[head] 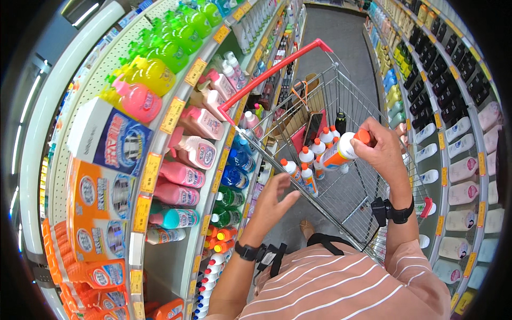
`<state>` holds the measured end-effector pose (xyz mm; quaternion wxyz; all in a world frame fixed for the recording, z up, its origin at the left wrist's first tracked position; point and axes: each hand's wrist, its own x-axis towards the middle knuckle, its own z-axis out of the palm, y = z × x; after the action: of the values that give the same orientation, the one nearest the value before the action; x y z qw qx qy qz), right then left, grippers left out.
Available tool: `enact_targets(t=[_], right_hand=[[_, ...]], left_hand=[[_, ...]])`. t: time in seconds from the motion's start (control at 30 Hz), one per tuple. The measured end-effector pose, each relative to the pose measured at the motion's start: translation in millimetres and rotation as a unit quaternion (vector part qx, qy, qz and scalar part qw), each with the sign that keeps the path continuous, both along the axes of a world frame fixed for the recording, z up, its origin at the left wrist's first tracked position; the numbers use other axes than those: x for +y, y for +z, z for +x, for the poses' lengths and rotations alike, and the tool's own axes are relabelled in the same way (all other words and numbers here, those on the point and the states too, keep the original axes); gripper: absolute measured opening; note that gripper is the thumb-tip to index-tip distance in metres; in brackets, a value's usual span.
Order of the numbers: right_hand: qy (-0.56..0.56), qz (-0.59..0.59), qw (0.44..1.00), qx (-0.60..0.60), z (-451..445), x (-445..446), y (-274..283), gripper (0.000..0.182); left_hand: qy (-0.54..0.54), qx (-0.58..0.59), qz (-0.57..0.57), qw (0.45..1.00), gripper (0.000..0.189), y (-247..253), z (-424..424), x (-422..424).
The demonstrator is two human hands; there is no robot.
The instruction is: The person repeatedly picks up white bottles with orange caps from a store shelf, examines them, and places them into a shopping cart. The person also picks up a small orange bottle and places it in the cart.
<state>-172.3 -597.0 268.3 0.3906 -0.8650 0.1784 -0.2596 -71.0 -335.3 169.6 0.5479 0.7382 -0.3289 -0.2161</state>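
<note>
My right hand point(378, 146) grips a white plastic bottle point(340, 152) with an orange label by its orange cap, holding it tilted over the wire shopping cart point(354, 192). Inside the cart stand several similar white bottles point(308, 156) with orange caps. My left hand point(276, 200) is at the cart's near side rim, fingers apart, with nothing in it. Whether it touches the rim I cannot tell. A dark phone point(313, 127), a dark bottle point(340, 121) and a brown paper bag point(292, 116) are also in the cart, beyond the white bottles.
Shelves of pump bottles point(168, 52), pink bottles point(180, 196) and boxes point(100, 192) line the left side. On the right, another shelf point(440, 168) carries white and black bottles. The cart's red handle point(276, 76) reaches toward the left shelf. Grey aisle floor point(336, 36) runs beyond.
</note>
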Motion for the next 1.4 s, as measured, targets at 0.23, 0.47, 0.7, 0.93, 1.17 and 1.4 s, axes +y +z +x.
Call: enact_targets(t=[0.23,0.47,0.7,0.93,1.17,1.4], right_hand=[[0.129,0.182,0.975,-0.007,20.2,56.7,39.8,0.025],[0.279,0.336,0.897,0.068,60.6,109.5,-30.7,0.044],[0.407,0.488,0.764,0.111,51.8,185.9,-63.9,0.054],[0.443,0.552,0.683,0.177,44.3,219.5,-76.6,0.045],[0.446,0.607,0.614,0.236,46.6,228.0,-103.6,0.046],[0.476,0.674,0.514,0.233,36.7,248.4,-99.5,0.066]], left_hand=[[-0.07,-0.05,-0.059,0.995,0.075,37.8,-21.1,-1.5],[0.01,0.313,-0.161,0.936,0.056,21.5,-36.8,65.0],[0.083,0.368,-0.27,0.886,0.057,18.1,-43.8,121.1],[0.133,0.39,-0.32,0.853,0.066,19.2,-52.3,137.0],[0.155,0.377,-0.348,0.845,0.06,13.8,-55.5,146.5],[0.213,0.343,-0.379,0.833,0.053,16.3,-55.8,147.0]])
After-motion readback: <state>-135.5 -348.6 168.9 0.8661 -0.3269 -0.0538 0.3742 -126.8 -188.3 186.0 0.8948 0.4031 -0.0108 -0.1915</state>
